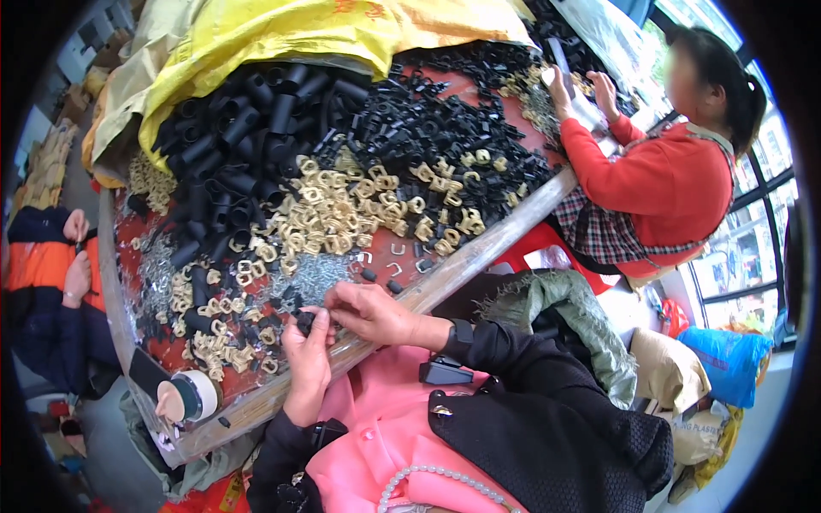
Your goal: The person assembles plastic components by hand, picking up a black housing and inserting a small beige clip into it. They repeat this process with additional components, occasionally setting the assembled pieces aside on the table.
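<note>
My left hand [308, 359] is closed at the table's near edge, with a small black plastic part [304, 322] pinched between its thumb and fingers. Close beside it on the right, my right hand [376, 315] has its fingertips drawn together near the left thumb; whatever they grip is too small to make out. Just beyond both hands lies a pile of small silver metal pieces [316, 275]. Behind that spreads a heap of cream-coloured clamp-like plastic parts [316, 209]. A few U-shaped metal clips [396, 260] lie to the right of the silver pile.
Black tubes [227, 128] and small black parts [428, 120] are heaped farther back, partly under a yellow sack [274, 38]. A lidded jar [190, 396] stands at left. A wooden rail [462, 265] edges the table. Co-workers sit at right [658, 188] and left [51, 282].
</note>
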`<state>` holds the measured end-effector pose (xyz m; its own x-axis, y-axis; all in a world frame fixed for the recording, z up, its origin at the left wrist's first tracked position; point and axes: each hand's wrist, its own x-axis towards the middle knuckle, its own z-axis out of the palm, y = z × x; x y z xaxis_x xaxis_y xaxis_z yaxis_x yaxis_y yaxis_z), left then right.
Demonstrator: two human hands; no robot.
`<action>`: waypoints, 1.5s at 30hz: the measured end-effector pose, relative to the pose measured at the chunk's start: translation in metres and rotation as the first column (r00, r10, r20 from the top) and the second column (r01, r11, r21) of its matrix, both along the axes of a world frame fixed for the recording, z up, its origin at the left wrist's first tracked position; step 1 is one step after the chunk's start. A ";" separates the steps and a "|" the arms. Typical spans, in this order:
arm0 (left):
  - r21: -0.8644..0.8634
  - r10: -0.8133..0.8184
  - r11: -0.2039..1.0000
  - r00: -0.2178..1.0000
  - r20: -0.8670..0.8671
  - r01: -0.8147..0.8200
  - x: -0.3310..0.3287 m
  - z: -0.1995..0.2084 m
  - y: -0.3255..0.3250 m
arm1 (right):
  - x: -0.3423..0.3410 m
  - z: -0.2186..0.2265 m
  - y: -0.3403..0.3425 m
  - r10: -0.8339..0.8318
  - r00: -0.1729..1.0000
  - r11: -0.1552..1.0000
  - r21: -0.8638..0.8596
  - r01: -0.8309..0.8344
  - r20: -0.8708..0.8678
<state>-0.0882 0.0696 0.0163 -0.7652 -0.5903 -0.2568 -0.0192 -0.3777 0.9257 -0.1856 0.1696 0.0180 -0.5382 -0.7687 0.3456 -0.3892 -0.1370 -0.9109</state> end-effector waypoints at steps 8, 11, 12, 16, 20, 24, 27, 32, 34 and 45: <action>-0.292 -0.080 0.953 0.997 0.025 0.083 0.003 -0.010 -0.006 | -0.007 -0.011 -0.005 0.216 0.689 0.968 -0.061 -0.243 0.692; -0.397 -0.086 0.912 0.994 0.073 0.108 0.005 -0.011 -0.006 | -0.006 -0.013 -0.004 0.245 0.715 0.962 -0.072 -0.263 0.655; -0.413 -0.054 0.908 0.996 0.065 0.076 0.006 -0.013 -0.006 | -0.004 -0.014 -0.004 0.278 0.714 0.952 -0.086 -0.293 0.643; -0.489 -0.022 0.871 0.997 0.078 0.057 0.009 -0.016 -0.006 | 0.004 -0.009 -0.001 0.136 0.918 0.980 0.084 -0.179 0.373; -0.471 0.010 0.882 0.996 0.086 0.032 0.008 -0.018 -0.008 | 0.005 -0.005 0.002 0.047 0.973 0.987 0.162 -0.010 -0.226; -0.373 0.005 0.928 0.999 0.051 0.015 0.006 -0.026 -0.013 | 0.001 0.000 -0.005 -0.008 0.872 0.987 0.135 0.085 -0.490; -0.233 0.023 0.972 1.000 0.008 -0.020 0.006 -0.025 -0.010 | -0.003 0.010 -0.010 -0.043 0.874 0.968 0.198 0.157 -0.483; -0.124 0.018 0.992 0.999 -0.040 -0.023 0.005 -0.019 -0.008 | -0.002 0.020 -0.008 0.087 0.966 0.986 0.159 -0.049 -0.244; -0.138 0.006 0.990 0.999 -0.047 -0.013 0.006 -0.013 -0.006 | 0.002 0.021 -0.006 0.070 0.975 0.982 0.187 -0.030 -0.213; -0.290 -0.097 0.953 0.995 -0.009 0.090 0.009 -0.008 -0.007 | 0.004 0.008 0.004 0.136 0.814 0.958 0.134 -0.252 0.564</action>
<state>-0.0796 0.0621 0.0078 -0.8241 -0.5624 -0.0679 -0.0194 -0.0918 0.9956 -0.1816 0.1731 0.0259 -0.4248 -0.8967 -0.1247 0.1936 0.0445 -0.9801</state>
